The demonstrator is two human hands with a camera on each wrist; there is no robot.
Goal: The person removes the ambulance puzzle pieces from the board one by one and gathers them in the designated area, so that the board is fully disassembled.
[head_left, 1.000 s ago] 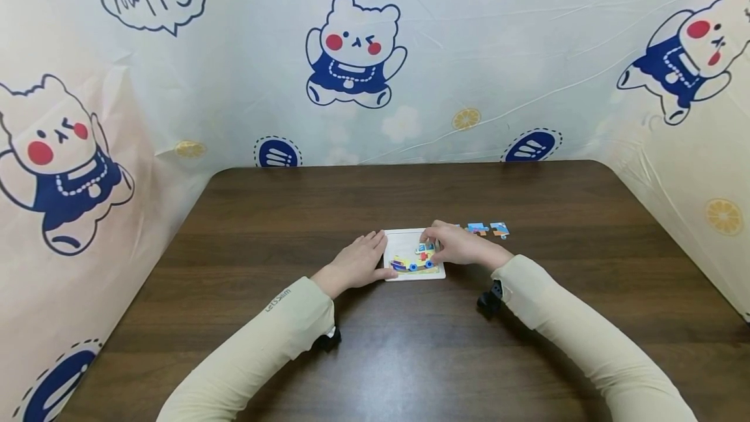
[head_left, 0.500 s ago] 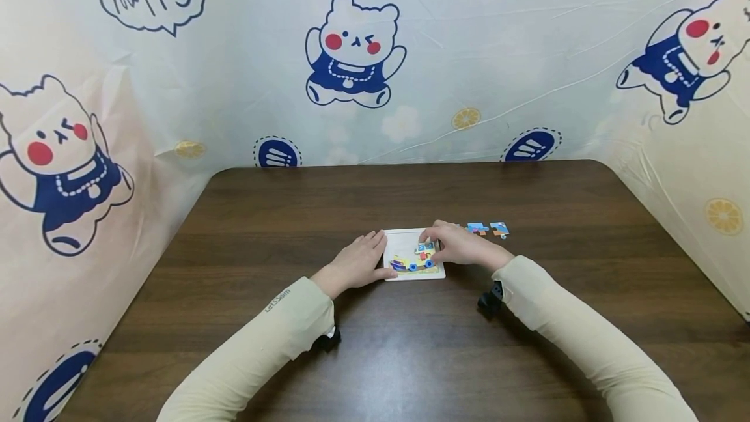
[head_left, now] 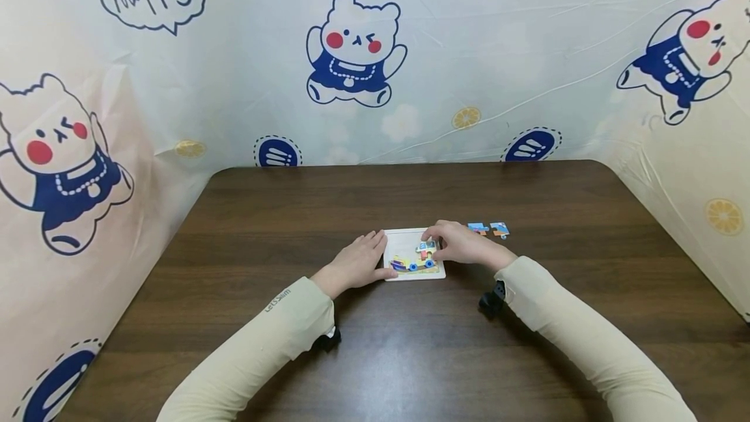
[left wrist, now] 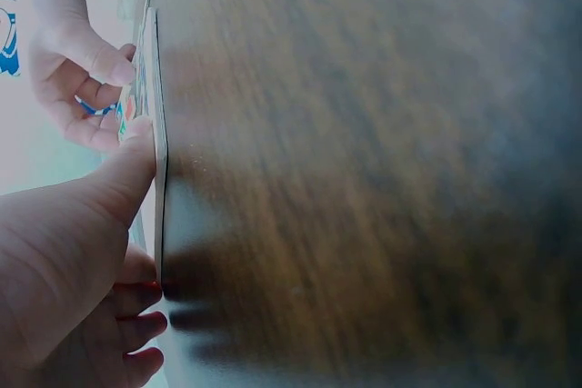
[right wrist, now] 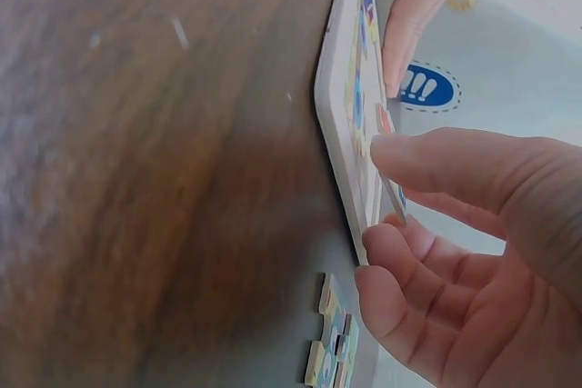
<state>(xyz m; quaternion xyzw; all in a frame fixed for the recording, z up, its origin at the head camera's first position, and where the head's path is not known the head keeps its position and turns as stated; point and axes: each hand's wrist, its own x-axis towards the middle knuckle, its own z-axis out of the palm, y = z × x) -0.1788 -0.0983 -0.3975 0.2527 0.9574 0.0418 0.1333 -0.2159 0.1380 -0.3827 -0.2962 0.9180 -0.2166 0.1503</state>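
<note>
Head view: white puzzle tray flat on the dark wooden table, near its centre; left hand at the tray's 9 o'clock edge, fingers fairly straight, thumb along the near corner, apparently bracing the tray against sliding; right hand at 3 o'clock, fingers curled, pinching a puzzle piece over the part-built picture; two loose pieces on the table at the tray's 2 o'clock, within reach. Left wrist view: thumb pressed to the tray's thin edge, other fingers resting loosely beneath. Right wrist view: thumb and fingertips nip the piece edgewise just above the tray, seemingly to seat it; spare pieces lie alongside
</note>
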